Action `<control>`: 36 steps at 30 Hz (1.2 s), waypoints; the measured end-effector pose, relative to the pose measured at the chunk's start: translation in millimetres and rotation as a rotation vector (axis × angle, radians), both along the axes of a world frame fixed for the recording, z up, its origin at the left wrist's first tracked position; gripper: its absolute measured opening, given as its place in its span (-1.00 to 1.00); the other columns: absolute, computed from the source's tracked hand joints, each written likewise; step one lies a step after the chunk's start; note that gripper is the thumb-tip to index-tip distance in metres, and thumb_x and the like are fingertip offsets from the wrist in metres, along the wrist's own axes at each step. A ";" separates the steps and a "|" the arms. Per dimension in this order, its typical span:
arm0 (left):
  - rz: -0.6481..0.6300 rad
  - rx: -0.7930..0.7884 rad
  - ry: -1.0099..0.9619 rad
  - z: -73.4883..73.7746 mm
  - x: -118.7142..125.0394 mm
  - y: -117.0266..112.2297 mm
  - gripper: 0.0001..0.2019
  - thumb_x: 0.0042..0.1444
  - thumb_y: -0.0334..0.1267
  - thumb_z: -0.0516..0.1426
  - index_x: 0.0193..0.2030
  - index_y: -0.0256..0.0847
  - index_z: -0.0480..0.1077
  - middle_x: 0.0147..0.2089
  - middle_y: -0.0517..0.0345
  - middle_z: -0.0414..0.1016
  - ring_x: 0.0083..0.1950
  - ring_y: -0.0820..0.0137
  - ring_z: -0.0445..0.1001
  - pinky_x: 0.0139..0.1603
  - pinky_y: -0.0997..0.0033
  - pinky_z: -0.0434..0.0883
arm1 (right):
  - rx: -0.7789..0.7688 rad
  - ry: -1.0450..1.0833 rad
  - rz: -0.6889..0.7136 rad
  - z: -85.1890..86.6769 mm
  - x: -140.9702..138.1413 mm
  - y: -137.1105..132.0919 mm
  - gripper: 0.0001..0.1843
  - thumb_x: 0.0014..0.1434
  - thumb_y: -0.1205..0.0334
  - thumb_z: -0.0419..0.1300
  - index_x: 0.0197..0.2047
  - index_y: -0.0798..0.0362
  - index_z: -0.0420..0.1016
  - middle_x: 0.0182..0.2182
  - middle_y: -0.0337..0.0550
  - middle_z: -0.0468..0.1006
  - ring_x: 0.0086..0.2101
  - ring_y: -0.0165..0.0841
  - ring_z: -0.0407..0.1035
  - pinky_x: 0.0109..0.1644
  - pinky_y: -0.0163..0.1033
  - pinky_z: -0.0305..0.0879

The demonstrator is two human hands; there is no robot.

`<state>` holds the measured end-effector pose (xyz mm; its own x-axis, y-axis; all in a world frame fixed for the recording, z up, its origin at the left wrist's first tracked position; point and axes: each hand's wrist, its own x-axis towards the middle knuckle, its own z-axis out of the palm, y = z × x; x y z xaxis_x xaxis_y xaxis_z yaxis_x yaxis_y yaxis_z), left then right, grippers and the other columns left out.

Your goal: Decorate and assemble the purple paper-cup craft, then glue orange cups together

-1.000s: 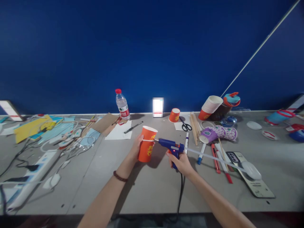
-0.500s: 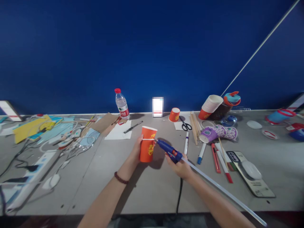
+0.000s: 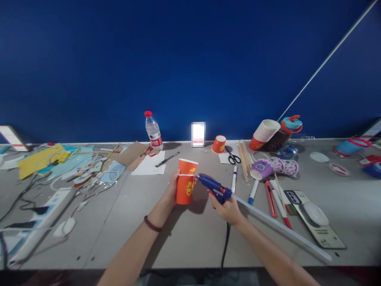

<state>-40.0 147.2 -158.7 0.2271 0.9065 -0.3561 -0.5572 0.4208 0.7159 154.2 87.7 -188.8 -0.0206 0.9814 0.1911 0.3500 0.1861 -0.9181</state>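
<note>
My left hand (image 3: pixel 172 190) is wrapped round an upright orange paper cup (image 3: pixel 186 183) with a thin white band near its rim. My right hand (image 3: pixel 226 207) grips a blue hot glue gun (image 3: pixel 214 187) whose nozzle touches the cup's right side at the band. A long clear glue stick (image 3: pixel 282 229) juts out of the gun's back toward the lower right. The gun's black cord (image 3: pixel 225 246) runs down toward the table's front edge.
On the grey table (image 3: pixel 190 234): a water bottle (image 3: pixel 153 131), a small upturned orange cup (image 3: pixel 219 144), scissors (image 3: pixel 233 157), wooden sticks (image 3: pixel 244 159), stacked cups (image 3: pixel 264 134), purple cups (image 3: pixel 269 167), markers, a phone (image 3: pixel 315 222), a power strip (image 3: pixel 38 222) and cables at left.
The glue gun tilted from level to nozzle-up, its glue stick swinging down toward the lower right, then rose slightly. The cup and my left hand stayed in place.
</note>
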 end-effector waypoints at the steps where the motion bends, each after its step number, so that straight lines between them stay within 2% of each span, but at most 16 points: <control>1: -0.002 -0.008 -0.007 0.2 0.4 -0.5 -0.51 0.07 0.12 0.11 -0.31 -0.39 0.50 -0.41 -0.11 0.58 -0.42 0.30 0.54 -0.38 0.42 0.46 | 0.005 -0.048 -0.015 0.3 0.4 0.1 -0.60 0.14 -0.08 0.13 -0.31 0.10 0.56 -0.69 -0.18 0.43 -0.61 -0.32 0.37 -0.45 -0.23 0.40; 6: 0.009 0.009 -0.020 -0.3 1.1 -2.3 -0.54 0.07 0.11 0.13 -0.30 -0.35 0.49 -0.39 -0.08 0.58 -0.38 0.30 0.55 -0.32 0.41 0.48 | 0.015 -0.225 -0.012 1.1 2.1 1.6 -0.63 0.12 -0.06 0.11 -0.43 0.05 0.55 -0.62 -0.08 0.50 -0.52 -0.22 0.44 -0.27 -0.10 0.42; 10: 0.002 0.020 -0.029 -1.9 1.9 -1.7 -0.53 0.07 0.13 0.12 -0.28 -0.34 0.49 -0.38 -0.09 0.58 -0.40 0.29 0.55 -0.33 0.39 0.48 | 0.037 -0.231 -0.015 0.5 2.3 0.9 -0.66 0.12 -0.01 0.14 -0.27 0.08 0.55 -0.58 -0.07 0.53 -0.54 -0.24 0.43 -0.37 -0.17 0.41; 13: 0.012 0.029 -0.029 -1.3 2.1 -1.7 -0.54 0.08 0.12 0.12 -0.28 -0.33 0.49 -0.37 -0.07 0.58 -0.39 0.29 0.55 -0.31 0.37 0.48 | 0.140 -0.281 -0.043 1.1 2.2 -0.7 -0.67 0.16 0.06 0.10 -0.16 0.11 0.52 -0.53 -0.08 0.55 -0.55 -0.29 0.43 -0.40 -0.22 0.39; 16: 0.019 0.044 -0.026 0.5 0.9 -2.2 -0.56 0.08 0.10 0.12 -0.28 -0.33 0.49 -0.37 -0.06 0.59 -0.37 0.28 0.56 -0.28 0.36 0.49 | 0.266 -0.364 -0.032 2.1 2.4 -0.9 -0.69 0.17 0.14 0.08 -0.13 0.10 0.51 -0.50 -0.09 0.56 -0.51 -0.29 0.45 -0.38 -0.24 0.38; 18: 0.020 0.071 -0.027 1.8 -0.5 -2.4 -0.57 0.08 0.08 0.13 -0.25 -0.33 0.49 -0.35 -0.06 0.59 -0.36 0.28 0.56 -0.26 0.36 0.49 | 0.276 -0.363 -0.035 2.5 2.4 -0.4 -0.69 0.16 0.14 0.08 -0.13 0.11 0.51 -0.50 -0.09 0.56 -0.51 -0.30 0.45 -0.39 -0.24 0.38; 23: 0.043 0.009 0.025 5.3 -5.0 1.0 -0.57 0.04 0.09 0.13 -0.30 -0.33 0.47 -0.42 -0.06 0.58 -0.41 0.27 0.56 -0.38 0.39 0.47 | 0.041 -0.133 -0.108 6.5 2.4 1.3 -0.64 0.13 -0.03 0.13 -0.26 0.11 0.53 -0.62 -0.14 0.47 -0.58 -0.30 0.39 -0.42 -0.22 0.38; 25: 0.072 -0.013 0.052 5.8 -8.0 4.0 -0.56 0.02 0.10 0.14 -0.29 -0.33 0.46 -0.42 -0.06 0.58 -0.42 0.28 0.56 -0.42 0.41 0.45 | -0.039 -0.032 -0.099 9.8 2.8 3.1 -0.58 0.15 -0.10 0.11 -0.24 0.11 0.51 -0.67 -0.20 0.41 -0.61 -0.32 0.36 -0.46 -0.23 0.38; 27: 0.101 0.027 0.084 4.9 -12.1 7.4 -0.55 -0.01 0.10 0.16 -0.25 -0.33 0.45 -0.41 -0.04 0.58 -0.42 0.29 0.55 -0.43 0.42 0.44 | -0.129 0.092 -0.081 12.7 3.5 6.3 -0.53 0.14 -0.13 0.10 -0.18 0.13 0.48 -0.68 -0.26 0.38 -0.65 -0.37 0.33 -0.52 -0.26 0.36; 30: 0.150 0.161 0.145 2.8 -19.8 12.1 -0.52 -0.04 0.08 0.19 -0.14 -0.31 0.42 -0.40 0.00 0.58 -0.42 0.27 0.55 -0.44 0.40 0.43 | -0.358 0.278 -0.060 12.7 5.1 13.1 -0.52 0.09 -0.16 0.14 -0.20 0.13 0.42 -0.67 -0.31 0.37 -0.70 -0.42 0.31 -0.66 -0.35 0.24; 33: 0.199 0.258 0.200 3.0 -26.5 15.5 -0.51 -0.07 0.06 0.22 -0.10 -0.28 0.40 -0.39 0.02 0.58 -0.43 0.27 0.54 -0.44 0.38 0.42 | -0.507 0.308 -0.023 7.7 7.1 19.7 -0.53 0.08 -0.20 0.11 -0.29 0.11 0.38 -0.70 -0.32 0.37 -0.73 -0.42 0.30 -0.73 -0.39 0.16; 36: 0.236 0.270 0.233 5.8 -31.2 17.3 -0.51 -0.08 0.07 0.22 -0.14 -0.30 0.39 -0.38 0.02 0.57 -0.46 0.29 0.52 -0.47 0.38 0.42 | -0.530 0.258 -0.011 3.1 9.4 22.5 -0.53 0.08 -0.20 0.11 -0.38 0.10 0.39 -0.66 -0.29 0.40 -0.70 -0.44 0.30 -0.68 -0.37 0.21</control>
<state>-71.2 164.5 -153.0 -0.0561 0.9916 -0.1164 -0.4262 0.0816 0.9009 163.6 110.2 -185.7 -0.0277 0.9443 -0.3278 0.1023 -0.3235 -0.9407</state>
